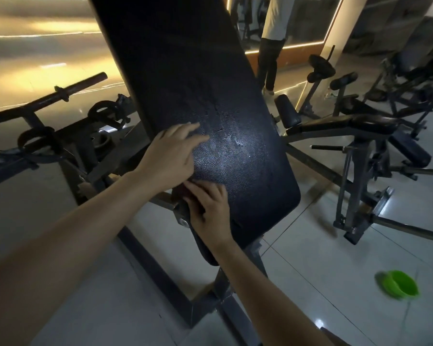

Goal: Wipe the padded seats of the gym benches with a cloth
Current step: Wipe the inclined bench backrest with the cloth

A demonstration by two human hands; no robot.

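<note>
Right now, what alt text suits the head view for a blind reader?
On a black bench pad, the left hand lies flat and the right hand covers what may be a cloth at its edge. A green bowl sits on the floor.

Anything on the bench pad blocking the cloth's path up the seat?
Only your own left hand: it rests flat on the bench pad right above the dark cloth under the right hand. The pad beyond shows nothing else on it.
</note>
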